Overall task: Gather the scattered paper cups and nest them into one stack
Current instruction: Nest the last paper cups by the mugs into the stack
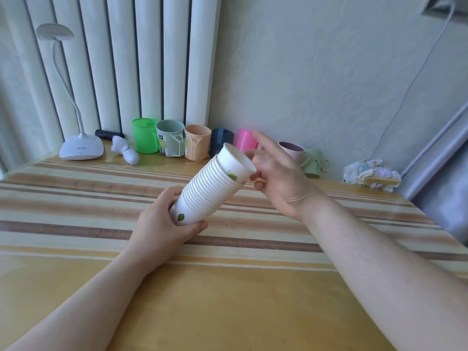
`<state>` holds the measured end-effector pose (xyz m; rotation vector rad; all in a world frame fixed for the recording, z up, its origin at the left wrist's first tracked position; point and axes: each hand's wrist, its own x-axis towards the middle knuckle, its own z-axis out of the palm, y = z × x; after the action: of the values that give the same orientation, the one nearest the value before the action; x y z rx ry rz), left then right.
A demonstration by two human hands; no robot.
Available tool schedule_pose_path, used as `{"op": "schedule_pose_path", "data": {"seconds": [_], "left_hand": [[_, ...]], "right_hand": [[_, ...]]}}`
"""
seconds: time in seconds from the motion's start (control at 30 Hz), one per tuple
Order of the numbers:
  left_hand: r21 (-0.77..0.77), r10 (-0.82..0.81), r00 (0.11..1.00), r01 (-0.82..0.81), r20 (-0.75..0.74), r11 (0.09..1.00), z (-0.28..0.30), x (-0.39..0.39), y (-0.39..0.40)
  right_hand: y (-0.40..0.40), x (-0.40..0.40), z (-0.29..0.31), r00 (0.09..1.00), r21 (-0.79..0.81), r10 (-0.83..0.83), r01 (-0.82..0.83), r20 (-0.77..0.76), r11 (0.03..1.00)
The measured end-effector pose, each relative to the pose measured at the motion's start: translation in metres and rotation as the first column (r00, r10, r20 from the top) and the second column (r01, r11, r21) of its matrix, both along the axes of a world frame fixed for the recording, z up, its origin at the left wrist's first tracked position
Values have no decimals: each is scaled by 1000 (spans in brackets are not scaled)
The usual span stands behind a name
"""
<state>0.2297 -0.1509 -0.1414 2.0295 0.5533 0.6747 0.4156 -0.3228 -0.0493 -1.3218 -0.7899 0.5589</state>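
Paper cup stack (210,192) tilted, left hand (162,224) gripping base; right hand (278,178) pinching top cup (236,160).

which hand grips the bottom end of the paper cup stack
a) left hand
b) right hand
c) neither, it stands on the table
a: the left hand wraps the bottom end of the paper cup stack, held tilted above the table, while the right hand pinches the top cup at its rim.

cup stack (212,184) base hidden, cord (410,89) cut off
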Motion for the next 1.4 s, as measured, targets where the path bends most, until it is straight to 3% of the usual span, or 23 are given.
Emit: {"op": "schedule_pose_path", "data": {"seconds": [0.07,0.1,0.17,0.23,0.3,0.37,0.53,0.73,0.87,0.93,1.0,1.03,1.1,1.13,1.2,1.23,1.3,1.4], "left_hand": [[-13,8,1000,-8,6,1000,-1,0,1],[-19,15,1000,-15,8,1000,-1,0,1],[-18,26,1000,-26,11,999,-2,2,2],[-9,43,999,-43,4,999,-4,3,3],[-7,57,998,-58,-2,998,-5,4,4],[3,57,998,-57,-8,998,-5,6,4],[5,73,997,-73,-23,997,-5,9,4],[-9,73,997,-73,-31,997,-3,9,2],[-22,56,998,-57,-30,998,-4,8,2],[-23,52,998,-53,-21,998,-3,8,2],[-23,52,999,-52,-17,998,-4,8,3],[-28,49,999,-50,-17,998,-4,8,3],[-32,44,999,-44,-16,999,-4,7,3],[-29,43,999,-44,-16,999,-4,7,3],[-25,46,999,-47,-11,999,-5,6,2],[-25,46,999,-46,-10,999,-4,6,2],[-31,41,999,-41,-11,999,-3,4,2],[-30,37,999,-37,-3,999,-3,3,3]], "right_hand": [[-6,20,-12,983,24,-121,125,-136,992],[-8,33,-21,959,-5,-253,254,-132,967],[-14,66,-40,817,-124,-574,577,57,808],[-22,105,-60,623,-217,-702,780,344,586],[-29,141,-72,545,-296,-664,837,512,460],[-29,164,-78,553,-372,-576,832,602,411],[-9,184,-89,624,-466,-266,749,735,471],[1,167,-93,474,-352,-263,846,840,401],[5,154,-81,540,-494,-1,772,842,401],[5,147,-75,553,-509,-3,769,833,387],[9,134,-67,564,-470,-115,770,818,432],[12,123,-60,614,-437,-246,739,750,512],[19,96,-37,755,-256,-526,639,392,726],[23,82,-22,801,-121,-577,595,158,794],[26,56,9,873,112,-443,471,-206,875],[25,39,24,899,182,-333,392,-286,902],[24,8,42,950,228,-190,248,-249,941],[29,-24,40,988,176,-149,154,-37,972]]}}
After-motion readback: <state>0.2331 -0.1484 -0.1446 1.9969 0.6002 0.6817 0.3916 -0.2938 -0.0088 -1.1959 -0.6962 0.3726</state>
